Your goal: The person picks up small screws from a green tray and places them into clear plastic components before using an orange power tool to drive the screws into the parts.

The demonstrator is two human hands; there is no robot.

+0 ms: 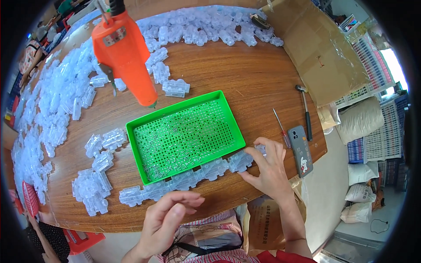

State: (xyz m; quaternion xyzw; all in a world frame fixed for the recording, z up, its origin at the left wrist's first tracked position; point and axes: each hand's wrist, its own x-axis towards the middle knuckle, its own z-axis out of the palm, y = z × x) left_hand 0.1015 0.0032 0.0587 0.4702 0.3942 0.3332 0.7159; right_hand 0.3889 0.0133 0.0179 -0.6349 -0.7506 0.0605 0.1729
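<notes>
Left hand's empty and half-curled, right hand's parted around the end of the clear plastic row beside the green tray (can't tell if gripping), so a careless nudge could skew everything imo.

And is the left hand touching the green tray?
Apart. In the head view, clear plastic parts show between the left hand and green tray.

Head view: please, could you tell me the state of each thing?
Green tray, upright, open-topped
Screws, loose inside tray
Row of clear parts, along tray's near side
Right hand, closed on right-end part
Left hand, open, seemingly empty
Electric screwdriver, tip down
Phone, lying back up
Hammer, lying down
Small screwdriver, lying down
</notes>
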